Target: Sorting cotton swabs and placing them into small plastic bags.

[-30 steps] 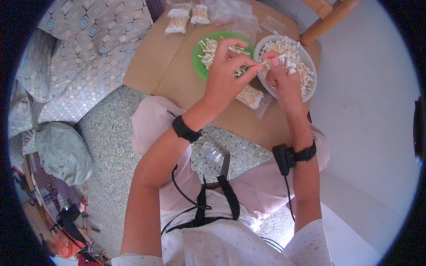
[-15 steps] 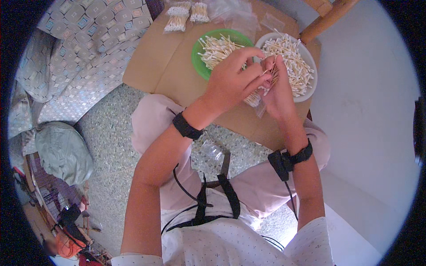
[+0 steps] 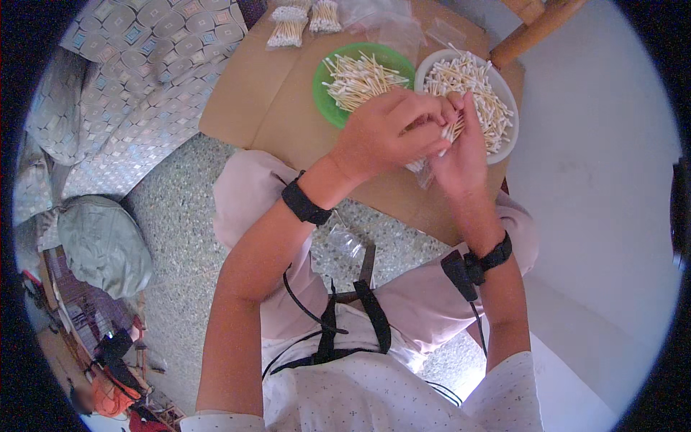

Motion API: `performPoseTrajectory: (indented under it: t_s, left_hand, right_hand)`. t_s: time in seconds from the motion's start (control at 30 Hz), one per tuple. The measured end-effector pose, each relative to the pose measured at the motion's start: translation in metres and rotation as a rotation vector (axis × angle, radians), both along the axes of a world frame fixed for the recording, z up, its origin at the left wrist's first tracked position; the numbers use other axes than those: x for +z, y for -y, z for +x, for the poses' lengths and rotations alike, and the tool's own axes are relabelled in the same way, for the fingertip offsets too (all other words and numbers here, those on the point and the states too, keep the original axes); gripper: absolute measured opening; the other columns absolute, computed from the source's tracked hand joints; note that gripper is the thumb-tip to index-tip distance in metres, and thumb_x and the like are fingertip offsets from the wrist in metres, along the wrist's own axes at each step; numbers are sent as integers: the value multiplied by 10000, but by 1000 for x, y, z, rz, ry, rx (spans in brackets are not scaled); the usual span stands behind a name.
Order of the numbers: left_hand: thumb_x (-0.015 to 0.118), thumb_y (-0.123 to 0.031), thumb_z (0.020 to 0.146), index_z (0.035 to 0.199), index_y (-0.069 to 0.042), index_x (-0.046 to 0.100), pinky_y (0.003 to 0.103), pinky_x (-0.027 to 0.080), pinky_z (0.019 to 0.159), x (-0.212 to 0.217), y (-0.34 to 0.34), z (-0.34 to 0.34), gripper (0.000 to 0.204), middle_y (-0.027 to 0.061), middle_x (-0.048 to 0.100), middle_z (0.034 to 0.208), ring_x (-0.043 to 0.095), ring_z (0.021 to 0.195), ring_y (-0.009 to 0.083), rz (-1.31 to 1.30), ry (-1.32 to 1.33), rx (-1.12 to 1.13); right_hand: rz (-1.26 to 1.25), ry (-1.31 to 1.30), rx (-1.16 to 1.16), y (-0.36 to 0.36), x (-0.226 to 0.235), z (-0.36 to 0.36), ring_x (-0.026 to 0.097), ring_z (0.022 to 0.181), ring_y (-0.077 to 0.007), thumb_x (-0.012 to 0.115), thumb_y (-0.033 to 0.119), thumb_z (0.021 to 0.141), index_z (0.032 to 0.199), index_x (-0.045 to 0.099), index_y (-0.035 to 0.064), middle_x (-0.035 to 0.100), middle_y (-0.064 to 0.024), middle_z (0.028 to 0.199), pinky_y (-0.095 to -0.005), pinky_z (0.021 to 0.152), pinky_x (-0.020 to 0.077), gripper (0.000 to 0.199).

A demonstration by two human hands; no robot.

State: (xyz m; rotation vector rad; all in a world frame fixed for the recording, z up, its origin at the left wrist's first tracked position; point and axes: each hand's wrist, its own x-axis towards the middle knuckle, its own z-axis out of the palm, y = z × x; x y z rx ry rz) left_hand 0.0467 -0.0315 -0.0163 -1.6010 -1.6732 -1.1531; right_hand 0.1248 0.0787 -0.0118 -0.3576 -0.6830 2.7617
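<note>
A small bunch of cotton swabs (image 3: 453,129) lies in my right hand (image 3: 464,162), its fingers curled around the sticks. From the left, my left hand (image 3: 389,133) reaches over with bent fingers pressed to the tips of that bunch; its fingertips are partly hidden. Just beyond the hands stand a green bowl (image 3: 322,103) of loose cotton swabs and, on its right, a white bowl (image 3: 514,133) heaped with more. Below my hands, a clear plastic bag (image 3: 423,175) with white swab tips showing is partly covered by them.
Both bowls rest on a cardboard sheet (image 3: 252,101). At its far edge are filled swab packs (image 3: 288,29) and flat clear bags (image 3: 396,29). A wooden leg (image 3: 529,36) stands at the far right, beside a pale wall (image 3: 590,158). Patterned fabric (image 3: 158,86) hangs at the left.
Both hands have shifted slightly right. The left fingers have drawn closer together over the bunch, and the right hand has turned a little, showing the swabs' white tips.
</note>
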Motion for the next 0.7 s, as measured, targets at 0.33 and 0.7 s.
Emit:
performPoseTrajectory:
  t_s: [0.33, 0.7]
  left_hand:
    - [774, -285, 547, 1339, -166, 390, 421, 290, 1026, 4, -1, 4, 888, 142, 441, 1262, 398, 1175, 312, -145, 381, -22]
    - [804, -333, 541, 1300, -91, 427, 397, 343, 964, -6, 3, -9, 881, 113, 494, 1232, 462, 1060, 314, -346, 452, -115]
  right_hand:
    - [45, 74, 130, -9, 4, 0, 285, 456, -31, 398, 392, 954, 833, 437, 133, 287, 71, 570, -171, 416, 308, 289]
    - [100, 144, 209, 1, -4, 0, 278, 425, -36, 412, 340, 959, 856, 451, 121, 284, 80, 561, -187, 448, 364, 245]
